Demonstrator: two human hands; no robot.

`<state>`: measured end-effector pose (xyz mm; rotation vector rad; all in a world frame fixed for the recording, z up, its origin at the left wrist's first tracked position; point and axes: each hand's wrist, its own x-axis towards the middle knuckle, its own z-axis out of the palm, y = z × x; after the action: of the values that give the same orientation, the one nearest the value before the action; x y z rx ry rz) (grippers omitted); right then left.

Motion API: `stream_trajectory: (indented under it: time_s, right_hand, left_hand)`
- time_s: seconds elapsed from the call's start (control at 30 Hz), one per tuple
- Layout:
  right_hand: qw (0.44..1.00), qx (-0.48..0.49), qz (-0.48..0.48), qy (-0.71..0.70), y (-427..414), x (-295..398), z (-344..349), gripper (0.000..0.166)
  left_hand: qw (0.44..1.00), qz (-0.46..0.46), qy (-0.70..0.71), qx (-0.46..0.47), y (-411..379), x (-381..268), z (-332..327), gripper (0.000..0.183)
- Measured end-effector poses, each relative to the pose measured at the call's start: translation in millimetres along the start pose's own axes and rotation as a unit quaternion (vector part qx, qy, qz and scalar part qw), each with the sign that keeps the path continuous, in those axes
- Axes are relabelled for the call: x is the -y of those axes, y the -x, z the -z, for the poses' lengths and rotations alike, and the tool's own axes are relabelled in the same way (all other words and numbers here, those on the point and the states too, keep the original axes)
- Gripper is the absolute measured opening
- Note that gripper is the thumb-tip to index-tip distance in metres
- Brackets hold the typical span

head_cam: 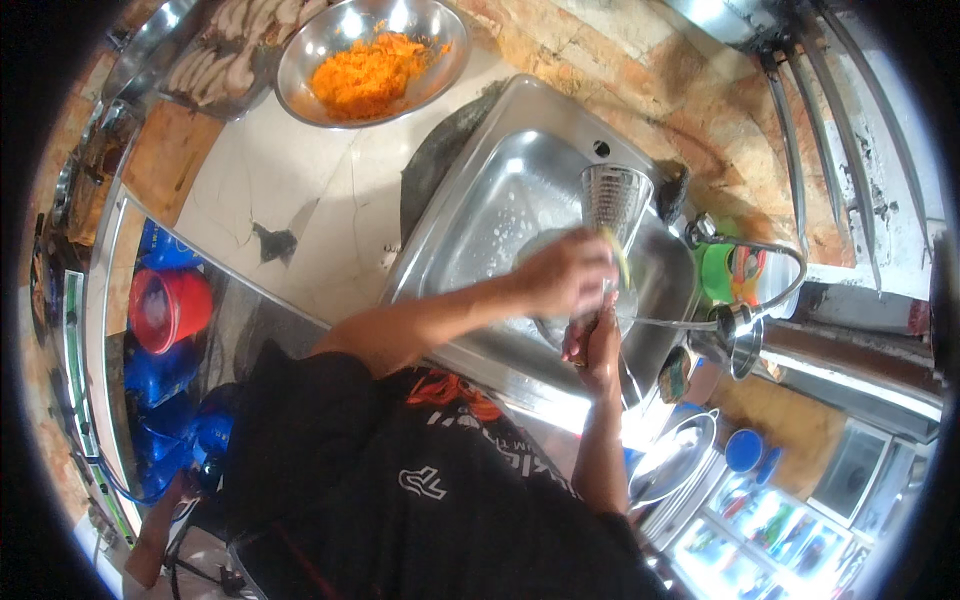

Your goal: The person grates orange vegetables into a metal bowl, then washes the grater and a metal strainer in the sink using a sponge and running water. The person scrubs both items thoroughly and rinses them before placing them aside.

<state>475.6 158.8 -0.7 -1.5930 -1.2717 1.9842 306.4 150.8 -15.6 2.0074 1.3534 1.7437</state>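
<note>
A perforated, tapered metal utensil, seemingly a grater (616, 196), is held over the stainless steel sink (480, 217). My left hand (566, 274), blurred, is closed around a yellow-green sponge or pad (616, 251) against the utensil's near part. Just below it, my right hand (596, 341) grips the utensil's near end, mostly hidden by the fingers. A thin stream of water (667, 323) runs from the curved faucet (735, 319) to my hands. Behind them in the basin is a round, pale or clear vessel, partly covered. Drops and suds lie on the basin floor.
A steel bowl (296, 101) of shredded orange food (367, 71) stands on the counter (300, 180), beside a tray of pale pieces (217, 71). A red bucket (169, 307) is at left. Green-lidded containers (716, 274) stand behind the faucet. Another person's arm (154, 532) shows lower left.
</note>
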Motion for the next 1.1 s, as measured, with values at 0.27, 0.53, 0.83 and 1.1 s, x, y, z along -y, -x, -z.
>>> stream_trajectory:
  time_s: [0.27,0.53,0.83,1.1]
  right_hand:
    - [0.883,0.242,-0.096,-0.390,2,5,-1,0.064]
    - [0.896,0.211,-0.128,-0.369,-8,2,2,0.066]
    - [0.992,0.030,0.056,0.112,-1,4,-12,0.064]
    - [0.986,-0.042,0.102,0.121,9,-3,-11,0.067]
  left_hand:
    - [0.939,0.210,0.109,-0.248,-12,53,5,0.024]
    - [0.988,0.045,0.003,-0.145,-13,21,0,0.018]
    - [0.987,0.081,-0.116,-0.077,-73,50,20,0.011]
    - [0.987,0.142,0.009,-0.076,-73,59,32,0.014]
